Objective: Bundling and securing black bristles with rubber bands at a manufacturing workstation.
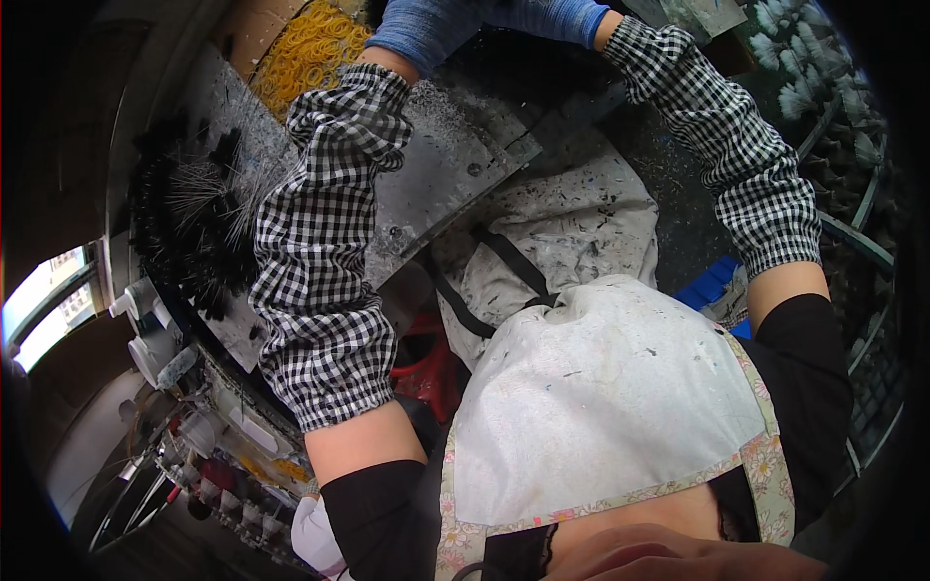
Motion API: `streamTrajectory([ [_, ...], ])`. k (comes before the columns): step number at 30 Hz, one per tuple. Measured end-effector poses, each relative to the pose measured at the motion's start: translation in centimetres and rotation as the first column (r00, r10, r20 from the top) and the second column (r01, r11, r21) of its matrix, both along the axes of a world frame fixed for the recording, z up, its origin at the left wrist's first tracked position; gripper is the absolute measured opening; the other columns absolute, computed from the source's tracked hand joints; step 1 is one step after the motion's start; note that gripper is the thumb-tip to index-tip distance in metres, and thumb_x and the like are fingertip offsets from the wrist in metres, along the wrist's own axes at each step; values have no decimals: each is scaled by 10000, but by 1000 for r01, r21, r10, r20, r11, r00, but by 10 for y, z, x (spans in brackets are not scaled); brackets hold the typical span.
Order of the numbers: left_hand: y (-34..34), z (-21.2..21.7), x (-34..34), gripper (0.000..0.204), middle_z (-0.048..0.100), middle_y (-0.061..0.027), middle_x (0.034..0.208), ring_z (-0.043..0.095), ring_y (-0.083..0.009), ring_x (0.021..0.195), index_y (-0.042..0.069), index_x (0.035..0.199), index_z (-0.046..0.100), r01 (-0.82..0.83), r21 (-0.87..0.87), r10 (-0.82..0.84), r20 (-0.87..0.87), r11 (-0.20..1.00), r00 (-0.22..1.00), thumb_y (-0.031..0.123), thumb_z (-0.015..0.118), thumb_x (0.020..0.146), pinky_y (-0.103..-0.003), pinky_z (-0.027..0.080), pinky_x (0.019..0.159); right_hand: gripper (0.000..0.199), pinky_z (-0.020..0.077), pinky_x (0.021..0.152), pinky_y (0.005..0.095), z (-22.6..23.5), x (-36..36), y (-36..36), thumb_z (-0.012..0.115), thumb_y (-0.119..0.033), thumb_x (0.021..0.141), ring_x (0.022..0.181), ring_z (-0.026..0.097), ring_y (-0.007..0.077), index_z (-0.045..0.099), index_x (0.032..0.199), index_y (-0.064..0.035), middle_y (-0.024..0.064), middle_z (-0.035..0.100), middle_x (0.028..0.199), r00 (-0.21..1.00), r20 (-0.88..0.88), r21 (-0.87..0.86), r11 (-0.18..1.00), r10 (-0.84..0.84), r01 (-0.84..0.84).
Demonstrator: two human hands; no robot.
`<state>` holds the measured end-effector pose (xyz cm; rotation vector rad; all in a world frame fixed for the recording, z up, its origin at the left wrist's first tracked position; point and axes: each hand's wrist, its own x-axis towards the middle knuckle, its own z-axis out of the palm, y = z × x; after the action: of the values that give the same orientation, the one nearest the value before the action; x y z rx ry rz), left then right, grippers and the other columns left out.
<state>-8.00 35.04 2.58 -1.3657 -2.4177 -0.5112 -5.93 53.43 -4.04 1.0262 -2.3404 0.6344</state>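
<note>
My left hand (426, 31), in a blue knit glove, is at the upper edge of the head view, beside a pile of yellow rubber bands (315, 53). To its right, my right hand (562, 16) wears a matching glove. The picture's edge cuts off the fingers of both, so whatever they hold is out of sight. Below and between them lies a dark mass (518, 77), too dim to make out. Black-bristled brushes with thin wire stems (208, 208) are heaped left of my left forearm.
A grey metal worktop (436, 174) strewn with scraps has its corner near my lap. White-tufted brushes (799, 58) are at the upper right, by metal racking (857, 242). Under the worktop is a red plastic stool (426, 373). A blue object (710, 283) lies by my right elbow.
</note>
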Motion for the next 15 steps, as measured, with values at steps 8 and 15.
streamTrajectory([
  [8, 2, 3, 4, 487, 661, -150, 1109, 603, -369, 1105, 82, 1168, 627, -30, -24, 30, -8, 999, 1000, 180, 798, 723, -485, 462, 961, 387, 402, 1135, 456, -3, 2, -5, 605, -284, 885, 1245, 544, 354, 628, 1225, -101, 175, 619, 1262, 993, 57, 98, 990, -107, 101],
  [15, -35, 16, 46, 371, 696, -143, 1112, 695, -339, 941, 58, 1217, 587, -224, 371, 88, 350, 901, 933, 26, 711, 868, -371, 557, 847, 279, 559, 836, 402, 79, 45, 6, 747, -209, 902, 920, 703, 295, 687, 1122, -50, 142, 724, 1015, 919, 395, -112, 993, 19, 28],
])
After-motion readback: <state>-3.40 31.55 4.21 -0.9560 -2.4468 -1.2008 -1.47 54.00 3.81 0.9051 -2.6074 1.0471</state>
